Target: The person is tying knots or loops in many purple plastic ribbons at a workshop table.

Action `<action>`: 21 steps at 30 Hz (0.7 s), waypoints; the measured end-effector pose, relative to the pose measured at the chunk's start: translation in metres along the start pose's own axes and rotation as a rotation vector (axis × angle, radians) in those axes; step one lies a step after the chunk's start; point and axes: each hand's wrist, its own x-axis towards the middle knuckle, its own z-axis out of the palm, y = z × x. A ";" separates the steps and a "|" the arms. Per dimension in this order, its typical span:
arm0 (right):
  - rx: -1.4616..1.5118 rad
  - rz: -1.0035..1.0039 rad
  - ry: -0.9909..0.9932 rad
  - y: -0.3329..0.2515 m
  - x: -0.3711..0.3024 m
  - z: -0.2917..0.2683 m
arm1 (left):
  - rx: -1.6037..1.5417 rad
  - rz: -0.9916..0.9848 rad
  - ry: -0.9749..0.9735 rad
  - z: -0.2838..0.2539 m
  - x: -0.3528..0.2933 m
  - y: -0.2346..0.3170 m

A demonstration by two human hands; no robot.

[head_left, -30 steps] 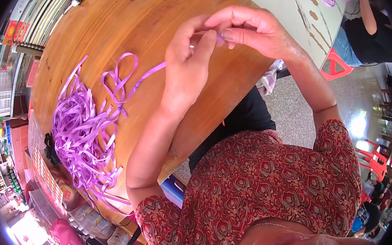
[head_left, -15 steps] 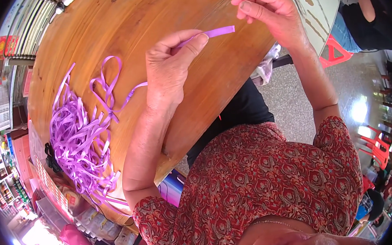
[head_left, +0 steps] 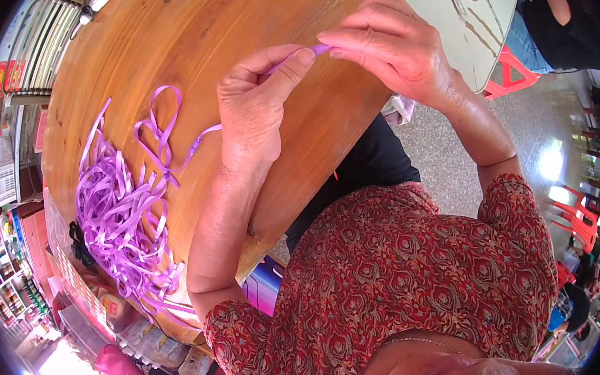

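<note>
The left hand (head_left: 254, 99) is raised above the round wooden surface (head_left: 134, 49). Its thumb and forefinger are closed in a pinch on a purple ribbon (head_left: 321, 48); no gap shows between them at the grip. The right hand (head_left: 398, 49) is positioned opposite, palm side turned down. Its fingers are drawn together at the short end of the ribbon that projects from the left pinch; the extreme tip of the ribbon is hidden between them. The two sets of fingertips stand near each other, with a short length of ribbon exposed between.

On the other side of the left hand, a length of ribbon emerges near the wrist and leads to a ribbon loop (head_left: 177, 116) lying on the surface. The part behind the hand is hidden. A large tangled ribbon pile (head_left: 122, 212) lies just beside the loop, near the left edge of the surface.

A white, dark-veined table (head_left: 452, 17) adjoins the wooden surface beyond the right hand. A red plastic stool (head_left: 510, 76) stands beneath its edge. A co-worker in a black top (head_left: 570, 36) is at the upper right. A red chair (head_left: 583, 225) stands farther back on the speckled floor (head_left: 445, 151).
</note>
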 end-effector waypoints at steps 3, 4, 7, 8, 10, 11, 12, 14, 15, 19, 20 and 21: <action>-0.005 -0.006 0.004 0.003 0.000 0.002 | -0.034 0.014 -0.007 0.000 0.000 0.001; -0.001 -0.006 0.003 0.003 0.000 0.003 | -0.006 0.015 0.007 -0.001 0.000 0.003; 0.001 0.010 -0.024 0.004 0.000 0.003 | 0.035 0.009 0.016 -0.004 0.003 0.002; 0.044 0.044 -0.049 0.004 0.000 0.002 | 0.048 0.005 0.012 -0.004 0.003 0.002; 0.091 0.079 -0.075 0.005 0.000 0.000 | 0.075 0.024 0.008 -0.004 0.003 0.002; 0.310 0.193 -0.158 0.006 -0.001 -0.001 | 0.103 0.045 0.001 -0.003 0.004 0.002; 0.531 0.307 -0.239 0.007 -0.001 -0.001 | 0.103 0.043 0.002 -0.004 0.004 0.001; 0.794 0.482 -0.256 0.006 -0.003 0.000 | 0.024 0.078 -0.073 -0.006 0.007 -0.003; 1.055 0.657 -0.269 0.005 -0.004 0.001 | 0.024 0.078 -0.072 -0.005 0.008 -0.005; 1.565 0.660 -0.094 -0.002 -0.007 0.019 | -0.225 0.135 -0.086 -0.005 0.010 -0.013; 1.626 0.688 -0.042 -0.002 -0.007 0.022 | -0.302 0.143 -0.083 -0.005 0.011 -0.014; 1.686 0.715 0.009 -0.001 -0.007 0.025 | -0.302 0.147 -0.084 -0.004 0.011 -0.015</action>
